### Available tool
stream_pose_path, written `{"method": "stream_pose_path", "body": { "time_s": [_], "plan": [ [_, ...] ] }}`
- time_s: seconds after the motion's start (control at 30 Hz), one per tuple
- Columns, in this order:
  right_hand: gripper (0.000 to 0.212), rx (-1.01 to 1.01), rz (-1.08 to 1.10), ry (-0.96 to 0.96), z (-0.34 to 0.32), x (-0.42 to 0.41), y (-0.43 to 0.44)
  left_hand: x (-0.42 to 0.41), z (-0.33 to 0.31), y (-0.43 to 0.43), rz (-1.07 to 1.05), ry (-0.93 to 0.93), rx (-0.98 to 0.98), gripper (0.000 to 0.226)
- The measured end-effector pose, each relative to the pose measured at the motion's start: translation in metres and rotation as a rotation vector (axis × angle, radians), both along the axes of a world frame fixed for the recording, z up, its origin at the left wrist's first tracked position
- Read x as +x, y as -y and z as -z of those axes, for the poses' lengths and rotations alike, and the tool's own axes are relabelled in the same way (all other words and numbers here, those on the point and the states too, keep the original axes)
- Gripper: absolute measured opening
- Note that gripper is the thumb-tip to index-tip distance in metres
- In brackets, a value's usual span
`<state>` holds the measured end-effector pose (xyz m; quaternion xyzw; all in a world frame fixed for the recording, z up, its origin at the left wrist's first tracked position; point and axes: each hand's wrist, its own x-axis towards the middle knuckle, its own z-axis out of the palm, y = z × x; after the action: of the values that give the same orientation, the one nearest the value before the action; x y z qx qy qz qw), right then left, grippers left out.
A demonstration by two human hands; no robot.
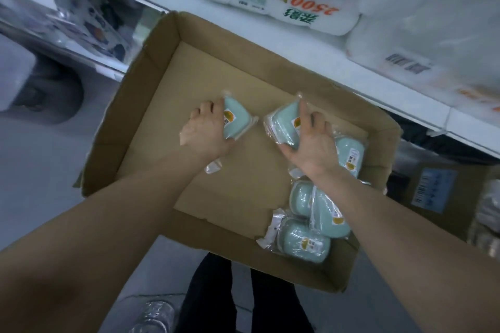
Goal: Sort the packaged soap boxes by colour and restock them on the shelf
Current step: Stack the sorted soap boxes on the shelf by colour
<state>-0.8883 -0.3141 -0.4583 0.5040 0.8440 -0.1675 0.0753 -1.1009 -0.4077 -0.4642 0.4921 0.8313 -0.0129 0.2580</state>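
Head view: at 6 o'clock, dark trousers point(216, 292) stand just behind the near wall of an open cardboard carton point(151, 105). Inside it, in its 5 o'clock corner, a pile of mint-green soap boxes point(305, 243) in clear wrap lies bunched together and reaches up under the right wrist. Farther in, near the carton's middle, the left hand point(205, 132) grips a left soap box point(235, 121), fingers curled round its edge. Just beside it at 3 o'clock, the right hand point(311, 143) clasps a right soap box point(284, 124) — index finger along the top, thumb at the near end. Whether either box rests on the carton floor I cannot tell. Beyond, from 10 to 3 o'clock, runs a white shelf edge point(351, 89) — wrapped paper rolls point(311, 8) sit on it at 12 to 1.
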Motion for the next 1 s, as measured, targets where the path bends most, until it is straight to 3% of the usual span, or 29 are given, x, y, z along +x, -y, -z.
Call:
{"method": "stream_pose_path", "body": {
  "time_s": [0.47, 0.67, 1.0],
  "plan": [
    [0.093, 0.254, -0.051, -0.234, -0.243, 0.054, 0.009, 0.009, -0.245, -0.002, 0.256, 0.0, 0.29, 0.088],
    [0.087, 0.44, -0.14, -0.288, -0.336, 0.076, -0.01, 0.014, -0.335, -0.02, 0.449, -0.201, 0.48, 0.087],
    [0.081, 0.757, -0.214, -0.297, -0.467, 0.086, -0.087, 0.014, -0.464, -0.077, 0.438, -0.233, 0.703, 0.086]
  ]
}}
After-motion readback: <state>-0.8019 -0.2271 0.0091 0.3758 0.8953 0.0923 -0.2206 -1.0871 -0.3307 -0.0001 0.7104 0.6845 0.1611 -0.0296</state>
